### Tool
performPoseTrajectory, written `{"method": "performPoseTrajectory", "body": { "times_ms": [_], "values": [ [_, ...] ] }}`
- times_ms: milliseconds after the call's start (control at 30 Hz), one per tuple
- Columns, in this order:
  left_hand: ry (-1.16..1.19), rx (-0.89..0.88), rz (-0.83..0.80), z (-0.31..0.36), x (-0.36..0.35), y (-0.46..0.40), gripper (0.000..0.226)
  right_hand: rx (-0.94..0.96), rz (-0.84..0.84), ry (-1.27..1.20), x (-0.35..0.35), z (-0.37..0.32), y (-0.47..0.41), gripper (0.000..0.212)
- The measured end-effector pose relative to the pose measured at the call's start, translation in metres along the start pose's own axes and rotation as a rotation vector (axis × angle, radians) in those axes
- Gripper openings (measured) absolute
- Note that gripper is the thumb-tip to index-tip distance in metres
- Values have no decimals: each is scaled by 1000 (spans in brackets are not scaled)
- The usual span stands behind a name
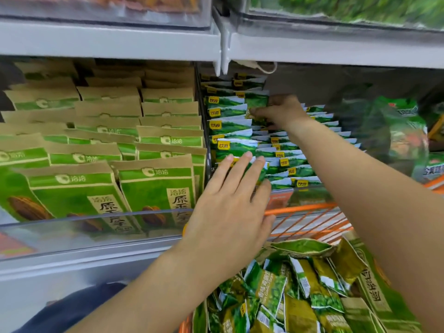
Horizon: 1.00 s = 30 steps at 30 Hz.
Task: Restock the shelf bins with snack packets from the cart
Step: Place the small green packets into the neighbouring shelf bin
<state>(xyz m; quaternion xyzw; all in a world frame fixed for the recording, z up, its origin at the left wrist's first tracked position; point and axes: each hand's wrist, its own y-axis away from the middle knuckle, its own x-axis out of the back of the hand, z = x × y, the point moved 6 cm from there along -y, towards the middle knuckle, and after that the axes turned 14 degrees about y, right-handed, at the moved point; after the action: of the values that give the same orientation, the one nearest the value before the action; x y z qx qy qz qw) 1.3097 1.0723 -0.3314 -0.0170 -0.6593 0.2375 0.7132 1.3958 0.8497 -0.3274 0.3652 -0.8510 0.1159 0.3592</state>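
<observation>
Evidently mid-restock: at far left the neighbouring bin [96,222] holds rows of brown-and-green bags [153,183], then the left hand [230,207] lies with fingers [240,169] straight and spread against the front packets of the green-packet bin [310,195], while the right hand [281,111] reaches deep, fingers pinching a small green packet [255,104] into the back row. Next move, by my reckoning, wants that packet seated upright, then another fetched from the loose packets [300,296] in the orange cart [312,227] below right; grey shelf [108,42] overhead.
</observation>
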Motion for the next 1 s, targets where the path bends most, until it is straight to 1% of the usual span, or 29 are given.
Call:
{"method": "performPoseTrajectory", "body": {
  "times_ms": [33,100,133,200,267,367,433,467,533,567,600,700,767,833,867,900,967,1000],
  "values": [
    [-2,3,-1,0,0,0,51,4,-3,23,0,2,-2,48],
    [-3,8,-3,0,-1,0,50,1,14,29,-1,6,-1,44],
    [-2,10,-4,0,-1,-1,50,-7,25,-6,0,8,2,52],
    [-2,10,-3,0,-1,-1,50,-72,19,-172,2,12,8,68],
    [-4,6,1,1,-1,-1,49,-123,-6,-314,3,15,11,72],
    [-3,0,7,1,-1,-1,49,-94,-26,-350,3,12,11,73],
    [-3,1,10,1,-1,-1,49,-77,1,-284,2,8,12,68],
    [-3,0,9,1,-1,-1,49,-61,20,-219,2,7,11,62],
    [-2,-1,8,1,-1,-2,49,-4,68,-63,3,3,9,44],
    [-1,-2,9,1,-1,-2,49,13,91,3,4,1,10,38],
    [0,-3,10,1,-1,-2,49,28,111,48,5,-1,11,36],
    [-1,-5,14,1,-1,-1,48,86,167,199,5,-8,14,38],
    [0,-4,12,0,-2,-1,48,103,159,306,2,-9,12,37],
    [3,-6,8,0,-2,-1,49,86,146,330,1,-8,9,32],
    [4,-7,5,0,-3,-1,49,73,134,303,1,-7,9,31],
    [6,-9,2,0,-3,-1,49,67,129,269,3,-5,10,33],
    [11,-11,-5,-1,-2,-1,50,52,130,224,10,-3,19,54],
    [14,-10,-9,-1,-2,-1,51,60,147,216,17,-3,30,57]
  ]
}}
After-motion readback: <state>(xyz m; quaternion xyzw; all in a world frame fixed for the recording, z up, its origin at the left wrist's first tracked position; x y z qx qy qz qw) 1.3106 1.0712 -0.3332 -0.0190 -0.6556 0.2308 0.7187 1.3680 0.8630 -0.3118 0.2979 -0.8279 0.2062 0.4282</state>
